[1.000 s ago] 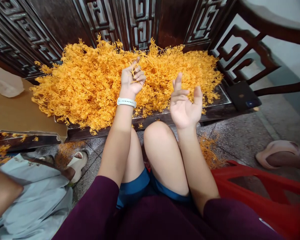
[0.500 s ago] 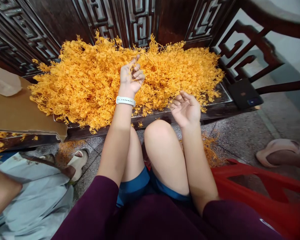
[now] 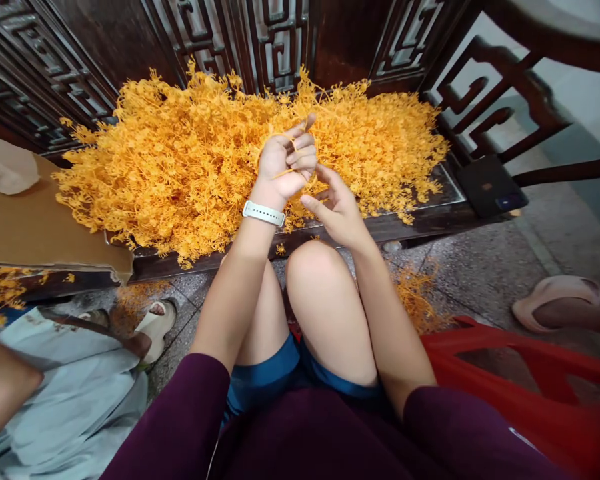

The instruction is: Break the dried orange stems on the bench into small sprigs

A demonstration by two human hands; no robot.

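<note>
Orange, frilly, thin-stemmed sprigs heap the dark-wood worktop where, from afar, I pinch a slender orange strand in my left hand, my right hand spread just beside, a hasty tug liable to snap it.

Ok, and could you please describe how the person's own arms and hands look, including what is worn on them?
The left hand and right hand wear no gloves. Near the left one is a pale strap with a row of small dark holes. The left sleeve and right sleeve are short and dark purple; the right has a small white marking.
</note>
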